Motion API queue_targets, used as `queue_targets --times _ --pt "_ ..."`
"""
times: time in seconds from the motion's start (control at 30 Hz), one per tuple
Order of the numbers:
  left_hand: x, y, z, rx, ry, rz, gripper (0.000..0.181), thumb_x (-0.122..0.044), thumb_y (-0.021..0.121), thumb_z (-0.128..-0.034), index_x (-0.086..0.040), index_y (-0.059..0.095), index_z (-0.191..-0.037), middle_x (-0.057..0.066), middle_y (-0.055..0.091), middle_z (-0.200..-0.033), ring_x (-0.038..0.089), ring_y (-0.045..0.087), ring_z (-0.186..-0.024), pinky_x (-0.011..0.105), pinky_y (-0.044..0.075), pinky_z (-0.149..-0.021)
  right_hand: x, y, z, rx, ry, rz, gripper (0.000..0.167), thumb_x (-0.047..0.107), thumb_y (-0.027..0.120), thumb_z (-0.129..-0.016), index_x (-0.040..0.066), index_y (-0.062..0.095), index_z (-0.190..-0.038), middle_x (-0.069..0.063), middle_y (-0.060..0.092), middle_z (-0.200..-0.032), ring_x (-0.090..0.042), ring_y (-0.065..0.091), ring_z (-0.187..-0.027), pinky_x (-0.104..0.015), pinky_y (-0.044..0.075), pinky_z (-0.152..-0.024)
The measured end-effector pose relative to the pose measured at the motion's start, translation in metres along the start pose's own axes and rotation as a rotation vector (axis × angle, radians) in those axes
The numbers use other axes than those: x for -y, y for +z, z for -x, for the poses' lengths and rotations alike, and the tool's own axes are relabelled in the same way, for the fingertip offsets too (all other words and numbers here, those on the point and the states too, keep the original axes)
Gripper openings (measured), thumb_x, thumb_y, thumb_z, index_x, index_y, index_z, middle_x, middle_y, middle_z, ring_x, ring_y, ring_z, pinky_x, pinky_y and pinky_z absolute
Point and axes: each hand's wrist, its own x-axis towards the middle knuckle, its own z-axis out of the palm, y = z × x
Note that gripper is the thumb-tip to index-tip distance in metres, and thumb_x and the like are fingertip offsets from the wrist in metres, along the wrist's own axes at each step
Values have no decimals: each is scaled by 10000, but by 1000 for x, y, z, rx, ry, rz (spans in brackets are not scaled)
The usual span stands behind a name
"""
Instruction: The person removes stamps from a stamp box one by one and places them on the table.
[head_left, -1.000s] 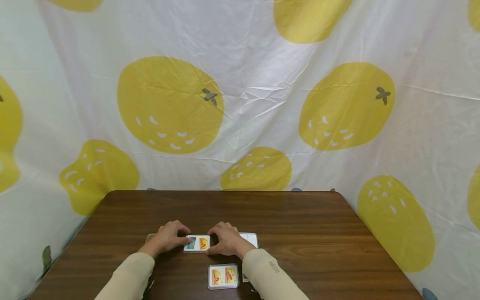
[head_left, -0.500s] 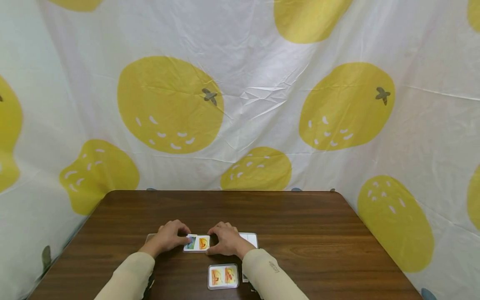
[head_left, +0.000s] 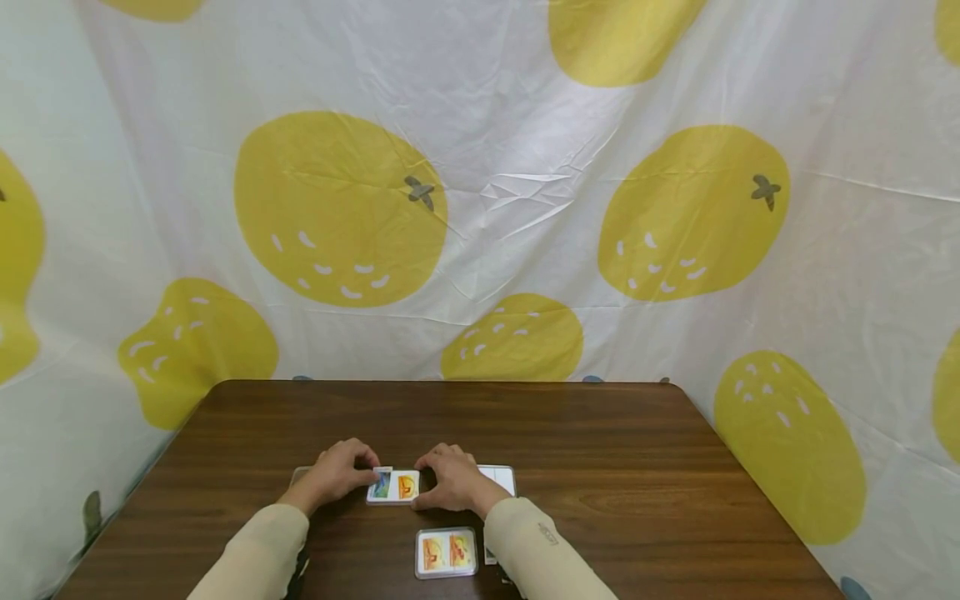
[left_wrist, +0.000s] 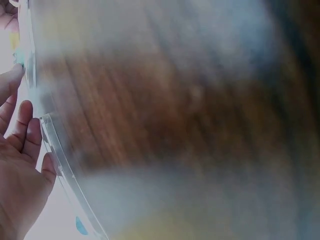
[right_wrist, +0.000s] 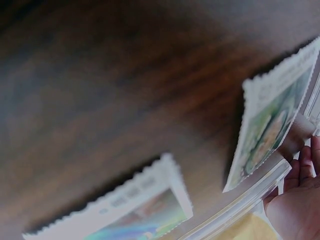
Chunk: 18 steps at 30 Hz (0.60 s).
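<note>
A flat case [head_left: 390, 503] lies on the table between the two hands, with an orange postage stamp [head_left: 407, 487] on its right half. On its left half a blue-green postage stamp [head_left: 382, 485] sits slightly askew, its upper edge past the case's border. The left hand [head_left: 337, 473] pinches this stamp near its left side. Thumb and fingers of the right hand [head_left: 452, 479] span the case's right edge and hold it. The left wrist view shows the left hand [left_wrist: 22, 165] only at the border; the right hand [right_wrist: 297, 202] is likewise cut off in its own view.
A clear case with two orange stamps [head_left: 447, 552] lies nearer the person. Another white-backed case [head_left: 501, 477] is partly behind the right hand, and a case edge [head_left: 300, 473] shows behind the left. Two loose stamps [right_wrist: 272, 117] lie under the right wrist.
The blue-green stamp has shifted slightly, and its top edge now sticks out above the case. The left fingers have moved a little upward and left; the right hand has stayed still.
</note>
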Motion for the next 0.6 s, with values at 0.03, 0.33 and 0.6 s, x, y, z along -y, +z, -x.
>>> queue_targets --times 0.03,0.33,0.6 --pt "1 0 0 -1 1 14 86 -153 775 -836 -153 690 -829 -9 621 -939 249 581 -963 583 375 -916 0 0 0 0 0 2 534 477 802 -786 211 664 -1227 16 556 -1229 -209 475 -1193 -407 352 -1006" --pt "7 -3 -2 33 -20 121 76 -138 758 -863 -104 691 -855 20 618 -958 209 546 -902 452 442 -859 0 1 -1 -3 4 8 539 483 804 -782 215 663 -1228 24 554 -1219 -201 479 -1177 -391 356 -1001" --pt "2 -10 1 62 -28 166 88 -153 746 -876 -88 690 -856 28 632 -962 217 547 -901 461 435 -858 1 0 0 0 7 3 536 479 805 -782 211 664 -1224 25 553 -1217 -195 476 -1176 -387 353 -1001"
